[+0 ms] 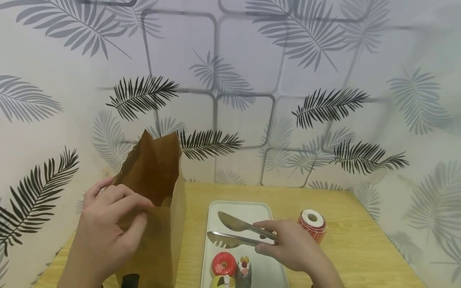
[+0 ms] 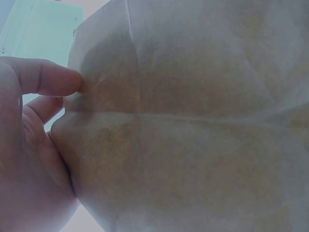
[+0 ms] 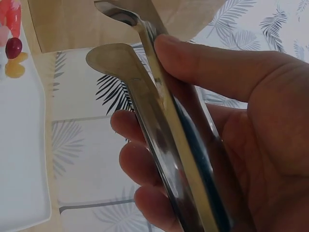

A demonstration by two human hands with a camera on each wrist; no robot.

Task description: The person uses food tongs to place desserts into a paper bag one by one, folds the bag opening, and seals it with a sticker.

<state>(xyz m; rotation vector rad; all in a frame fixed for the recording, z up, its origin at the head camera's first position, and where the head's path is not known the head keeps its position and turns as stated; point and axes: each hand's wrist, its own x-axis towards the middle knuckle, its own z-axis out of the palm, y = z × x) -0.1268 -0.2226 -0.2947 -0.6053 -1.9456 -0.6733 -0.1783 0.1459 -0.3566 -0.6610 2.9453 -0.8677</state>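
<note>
An upright brown paper bag [image 1: 173, 236] gapes at the top on the left. My left hand [image 1: 111, 224] pinches its near rim, and the left wrist view shows the thumb [image 2: 58, 79] against the bag's creased side [image 2: 193, 145]. In my right hand [image 1: 293, 242] is a pair of metal tongs [image 1: 241, 240], gripped along its arms. Their two ends stand apart over a white tray [image 1: 252, 208]. At the tray's near end lie a red doughnut [image 1: 219, 262], a yellow pastry [image 1: 221, 282] and a dark cake [image 1: 245, 276] with a cherry on top.
A red and white roll [image 1: 312, 224] stands on the wooden table [image 1: 345, 248], just beyond my right hand. Leaf-patterned cloth [image 1: 245, 120] hangs behind and beside the table. A small black object [image 1: 130, 281] shows in front of the bag at the bottom edge.
</note>
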